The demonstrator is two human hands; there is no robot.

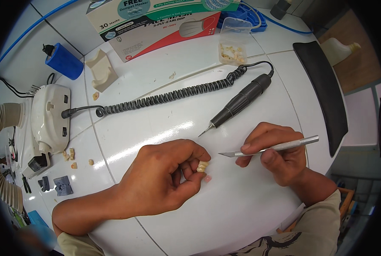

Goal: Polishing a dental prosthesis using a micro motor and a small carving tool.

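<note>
- Left hand (165, 177) pinches a small cream tooth model (202, 166) at desk (241, 205) centre.
- Right hand (275, 153), at 3 o'clock from it, grips a metal scalpel (269, 149), blade pointing 9 o'clock.
- Black rotary handpiece (239, 102) lies at 12 o'clock.

A glossy white tabletop (165, 111) fills the view, crossed by thin seams and catching bright streaks of overhead light. Past its right edge there's a dark chair back (324, 91), and beyond that a brown wooden floor (363, 64) in the far right corner.
</note>
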